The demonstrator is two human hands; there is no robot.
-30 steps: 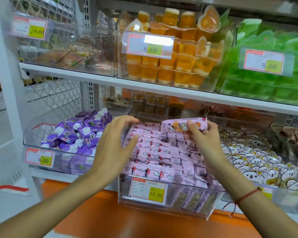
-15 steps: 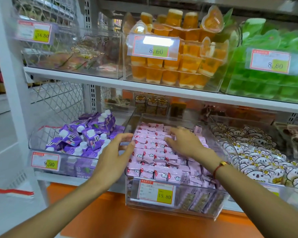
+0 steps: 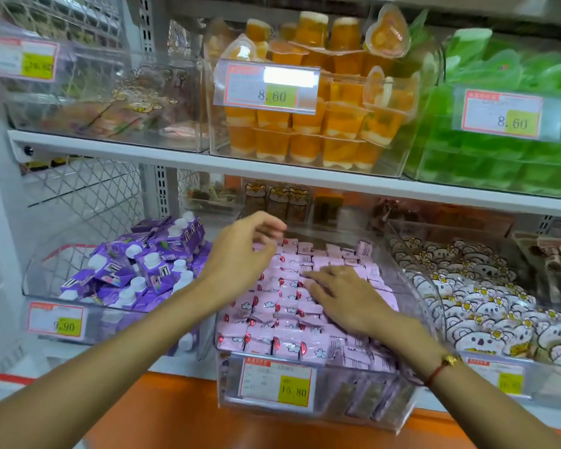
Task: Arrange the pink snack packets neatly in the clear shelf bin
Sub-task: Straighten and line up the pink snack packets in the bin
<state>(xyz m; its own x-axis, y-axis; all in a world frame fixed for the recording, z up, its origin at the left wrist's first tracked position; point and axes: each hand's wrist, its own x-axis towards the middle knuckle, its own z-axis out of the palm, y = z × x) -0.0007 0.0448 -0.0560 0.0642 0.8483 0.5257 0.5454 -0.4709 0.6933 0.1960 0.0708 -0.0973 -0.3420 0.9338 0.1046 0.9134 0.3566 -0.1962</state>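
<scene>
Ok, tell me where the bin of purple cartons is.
In the head view, the bin of purple cartons sits on the lower shelf, left of the pink snack packets, just beyond the left hand.

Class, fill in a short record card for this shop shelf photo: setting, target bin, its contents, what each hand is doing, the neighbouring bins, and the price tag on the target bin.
setting: shop shelving with clear bins
target bin: clear shelf bin, lower shelf, middle
contents: pink snack packets in rows
left hand: raised over the bin's left rear, fingers loosely curled, holding nothing
right hand: flat on the packets, fingers straight
left neighbour: purple drink cartons
right neighbour: white koala-print packets
price tag: 15.80
</scene>
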